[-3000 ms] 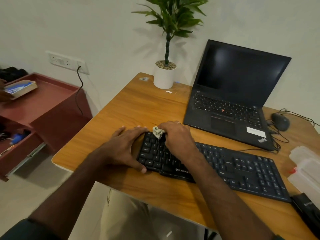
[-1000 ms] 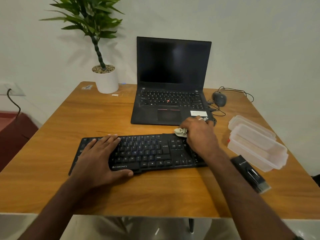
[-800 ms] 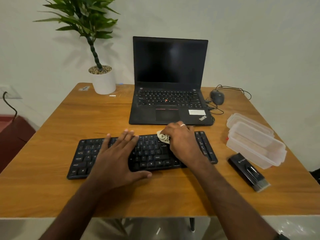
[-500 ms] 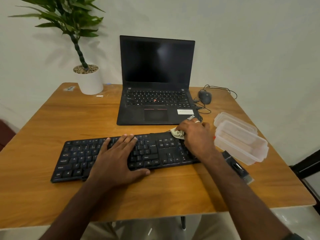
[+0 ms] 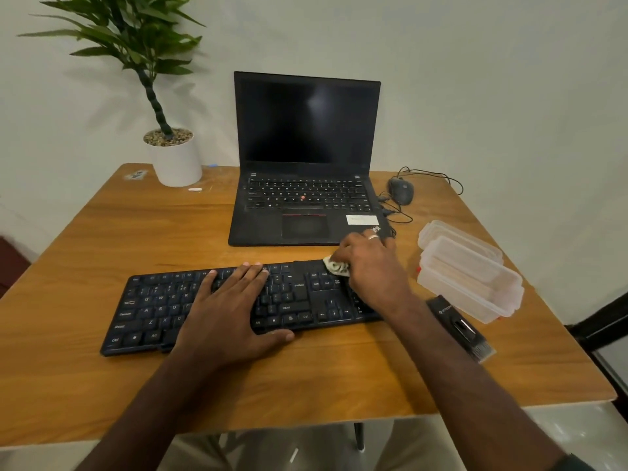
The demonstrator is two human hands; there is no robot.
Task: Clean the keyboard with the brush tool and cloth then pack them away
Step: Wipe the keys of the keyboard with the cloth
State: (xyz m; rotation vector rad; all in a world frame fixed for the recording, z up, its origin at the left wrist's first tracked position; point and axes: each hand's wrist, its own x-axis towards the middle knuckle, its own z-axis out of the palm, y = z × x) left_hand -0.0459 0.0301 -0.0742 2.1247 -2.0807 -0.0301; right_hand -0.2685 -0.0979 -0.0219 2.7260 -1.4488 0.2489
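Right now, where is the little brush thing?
In the head view, the brush tool lies flat on the table at the right, just past the keyboard's right end and in front of the clear plastic box; neither hand touches it.

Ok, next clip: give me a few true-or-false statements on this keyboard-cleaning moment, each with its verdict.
1. The right hand holds the cloth on the right part of the keyboard. True.
2. The left hand is lifted clear of the keyboard. False: it lies flat on the keys.
3. The brush tool lies on the table right of the keyboard. True.
4. The laptop is closed. False: its lid is open and its screen dark.
5. The clear plastic container holds the brush tool. False: the tool lies on the table in front of it.
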